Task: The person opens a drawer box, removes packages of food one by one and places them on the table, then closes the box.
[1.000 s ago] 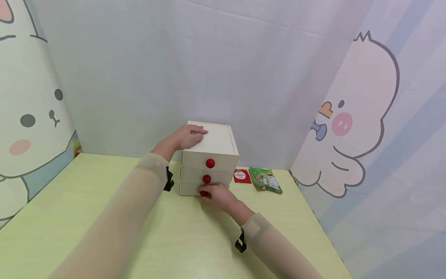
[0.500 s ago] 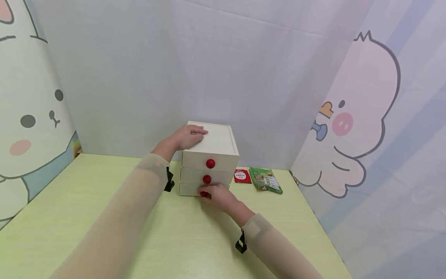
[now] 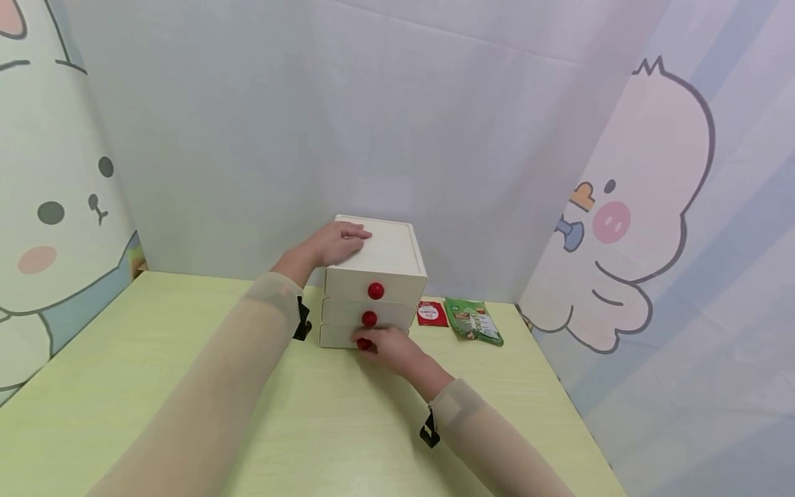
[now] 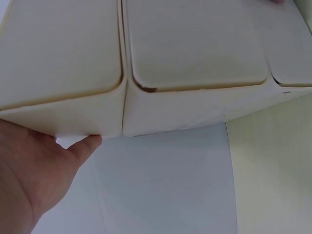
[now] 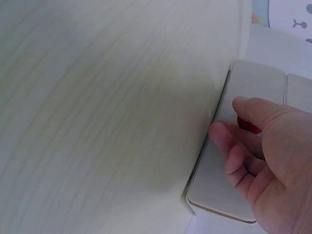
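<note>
A small white three-drawer cabinet (image 3: 391, 250) stands at the back of the table, all its drawers closed. My left hand (image 3: 335, 244) rests on the left side of its top, fingers spread over the surface; in the left wrist view the thumb (image 4: 87, 147) touches the cabinet's side edge. Down at the bottom drawer (image 3: 337, 337), my right hand (image 3: 394, 350) pinches the round red knob (image 5: 247, 126) between thumb and forefinger. Its remaining fingers curl in front of the drawer face. Above that hand are the middle red knob (image 3: 369, 318) and top red knob (image 3: 375, 290).
Right of the cabinet lie a small red packet (image 3: 431, 313) and a green snack bag (image 3: 475, 322). The pale yellow-green table (image 3: 323, 435) ends against a light grey curtain (image 3: 248, 138); printed cartoon animals flank both sides.
</note>
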A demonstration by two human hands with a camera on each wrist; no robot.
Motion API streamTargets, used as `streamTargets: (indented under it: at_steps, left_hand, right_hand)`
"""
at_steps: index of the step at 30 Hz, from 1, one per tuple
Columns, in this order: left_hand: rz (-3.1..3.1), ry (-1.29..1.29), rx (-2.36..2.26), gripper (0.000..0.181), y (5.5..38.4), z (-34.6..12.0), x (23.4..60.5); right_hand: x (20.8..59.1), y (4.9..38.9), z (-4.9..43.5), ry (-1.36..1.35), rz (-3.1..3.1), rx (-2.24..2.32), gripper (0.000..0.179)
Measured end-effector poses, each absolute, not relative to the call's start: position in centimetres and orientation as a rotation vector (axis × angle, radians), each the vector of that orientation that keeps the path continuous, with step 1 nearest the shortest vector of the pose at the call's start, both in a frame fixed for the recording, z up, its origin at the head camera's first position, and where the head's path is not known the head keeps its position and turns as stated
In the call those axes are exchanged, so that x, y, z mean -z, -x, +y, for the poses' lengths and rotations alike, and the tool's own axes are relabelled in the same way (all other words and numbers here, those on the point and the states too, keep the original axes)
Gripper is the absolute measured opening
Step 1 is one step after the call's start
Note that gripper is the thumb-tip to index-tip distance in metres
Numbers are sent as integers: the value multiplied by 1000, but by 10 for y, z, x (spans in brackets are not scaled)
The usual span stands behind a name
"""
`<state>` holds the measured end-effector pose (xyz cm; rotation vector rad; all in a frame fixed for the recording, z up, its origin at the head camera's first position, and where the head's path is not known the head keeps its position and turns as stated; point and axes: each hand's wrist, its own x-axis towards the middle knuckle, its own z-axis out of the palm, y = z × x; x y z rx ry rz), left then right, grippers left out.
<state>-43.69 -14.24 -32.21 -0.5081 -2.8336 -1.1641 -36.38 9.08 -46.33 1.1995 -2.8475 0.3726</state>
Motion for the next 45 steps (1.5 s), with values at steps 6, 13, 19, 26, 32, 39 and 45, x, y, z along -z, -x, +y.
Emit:
streamTargets:
  at_steps: [6,13,19,26,32,39,45]
  left_hand:
    - [-2824,521,1170,48,437,-142,321]
    - [-2829,516,1187,47,436,-143,321]
    - [-2834,524,1166,48,438,-142,321]
    - [-2839,532,1152,48,439,-143,321]
    - [-2839,526,1167,47,438,-143,322]
    - [-2844,527,1161,48,439,-141,323]
    - [-2828,538,1191,48,437,-143,322]
  right_hand:
    - [465,367,86,-1215,-2816,-347,21]
    - [466,367,83,-1231,-2773,-263,16]
    - [462,364,83,-1225,-2784,-257,16]
    - [459,363,82,-1226,-2776,-255,15]
    - [463,363,83,-1254,-2732,-248,16]
    - [466,361,86,-1238,-2751,-231,17]
    - [461,356,87,-1251,-2757,-225,13]
